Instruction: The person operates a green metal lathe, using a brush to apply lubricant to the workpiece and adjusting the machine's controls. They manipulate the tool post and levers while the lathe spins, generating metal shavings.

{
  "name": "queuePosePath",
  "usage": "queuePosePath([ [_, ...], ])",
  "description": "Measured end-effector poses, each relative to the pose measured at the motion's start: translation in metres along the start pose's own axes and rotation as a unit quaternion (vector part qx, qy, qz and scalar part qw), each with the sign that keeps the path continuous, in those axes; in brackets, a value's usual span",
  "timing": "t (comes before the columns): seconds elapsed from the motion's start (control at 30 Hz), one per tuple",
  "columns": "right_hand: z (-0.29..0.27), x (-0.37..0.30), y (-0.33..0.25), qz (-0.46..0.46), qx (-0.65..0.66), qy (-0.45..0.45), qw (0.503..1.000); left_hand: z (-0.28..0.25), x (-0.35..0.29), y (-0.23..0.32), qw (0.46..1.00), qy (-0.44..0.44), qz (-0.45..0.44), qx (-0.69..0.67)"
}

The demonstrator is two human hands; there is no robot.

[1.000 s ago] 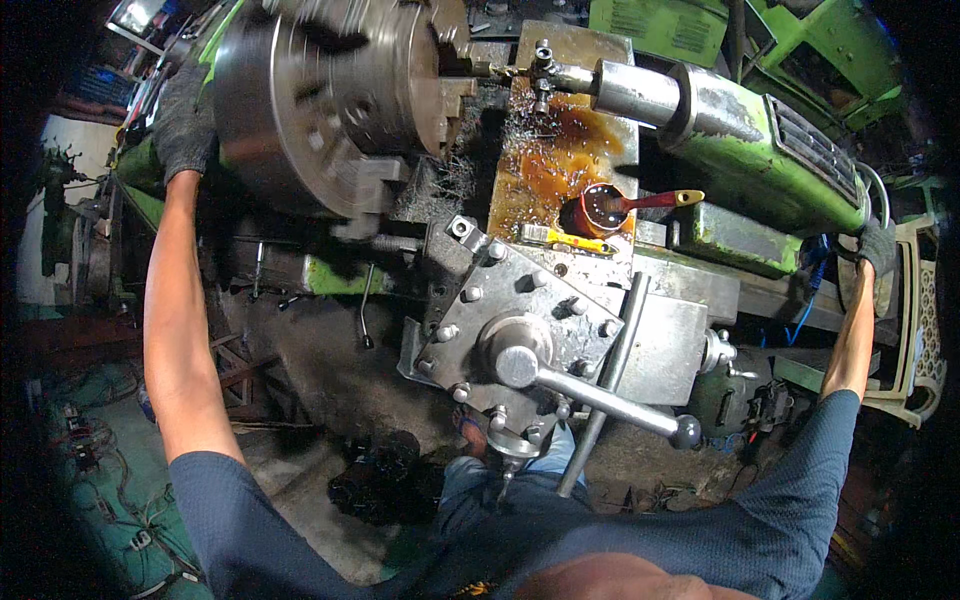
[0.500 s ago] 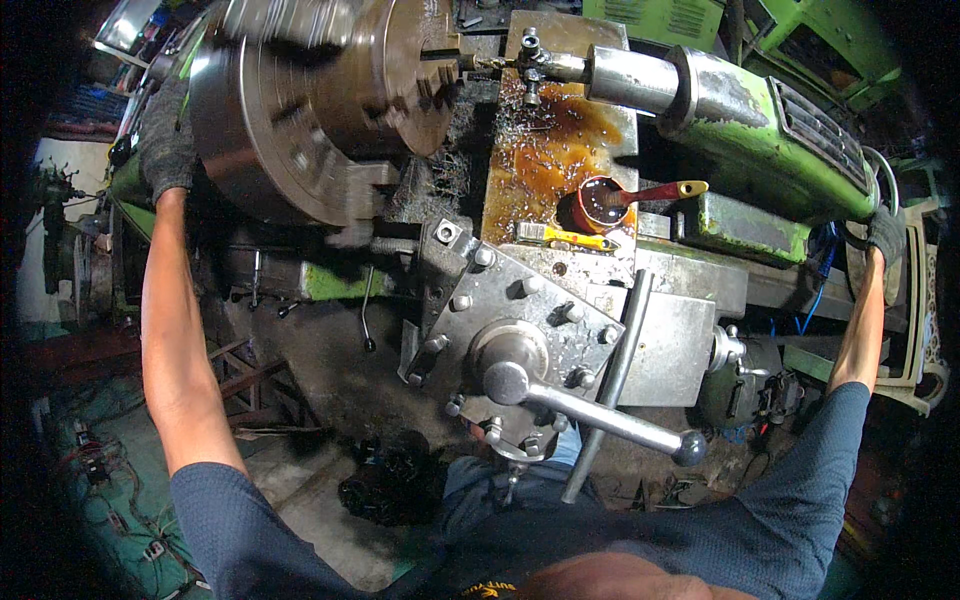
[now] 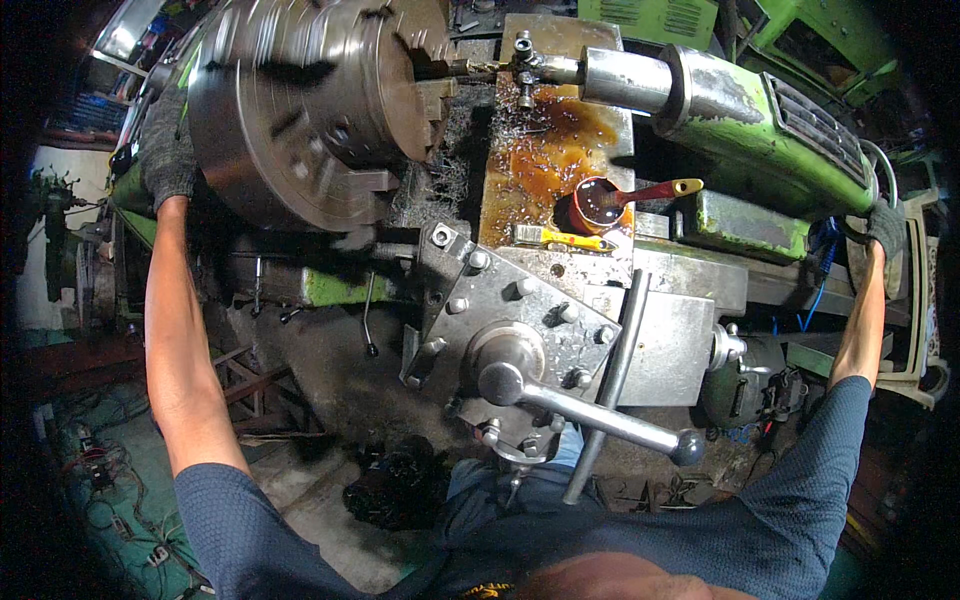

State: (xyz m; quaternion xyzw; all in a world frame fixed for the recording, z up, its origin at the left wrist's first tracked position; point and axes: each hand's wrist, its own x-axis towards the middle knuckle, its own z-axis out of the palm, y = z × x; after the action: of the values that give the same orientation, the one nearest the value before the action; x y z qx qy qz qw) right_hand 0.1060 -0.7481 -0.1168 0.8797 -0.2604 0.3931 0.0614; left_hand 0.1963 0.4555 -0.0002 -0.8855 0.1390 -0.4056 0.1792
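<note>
My left hand (image 3: 167, 148), in a dark grey knit glove, reaches to the green headstock beside the big steel lathe chuck (image 3: 265, 150); its fingers are mostly hidden. The chuck's jaws are smeared by turning. At the far right, my gloved right hand (image 3: 885, 230) is closed on the rim of the tailstock handwheel (image 3: 887, 175). From the green tailstock (image 3: 740, 110) a bright steel quill (image 3: 627, 78) points at the chuck. A drill with a cross-shaped holder (image 3: 524, 70) sits between them, its tip end at the workpiece in the chuck.
A red pot with a handle (image 3: 600, 203), holding dark liquid, and a yellow-handled brush (image 3: 562, 238) rest on the oily, chip-strewn slide (image 3: 505, 180). Nearer stands the square tool post (image 3: 520, 300) with its long clamping lever (image 3: 620, 420). A steel bar (image 3: 610, 385) leans beside it.
The chuck has turned, and its jaws show in other positions. The view has shifted slightly. Both hands stay about where they were.
</note>
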Motion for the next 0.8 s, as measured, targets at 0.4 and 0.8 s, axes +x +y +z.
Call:
queuePosePath([
  [0.4, -0.025, -0.01, -0.04, 0.07, 0.008, -0.046, 0.996, -0.004, -0.002, -0.004, 1.0, 0.009, 0.011, 0.018],
  [0.8, -0.025, -0.012, -0.045, 0.044, -0.014, -0.032, 0.998, 0.001, -0.01, -0.011, 1.0, 0.0, 0.007, 0.02],
])
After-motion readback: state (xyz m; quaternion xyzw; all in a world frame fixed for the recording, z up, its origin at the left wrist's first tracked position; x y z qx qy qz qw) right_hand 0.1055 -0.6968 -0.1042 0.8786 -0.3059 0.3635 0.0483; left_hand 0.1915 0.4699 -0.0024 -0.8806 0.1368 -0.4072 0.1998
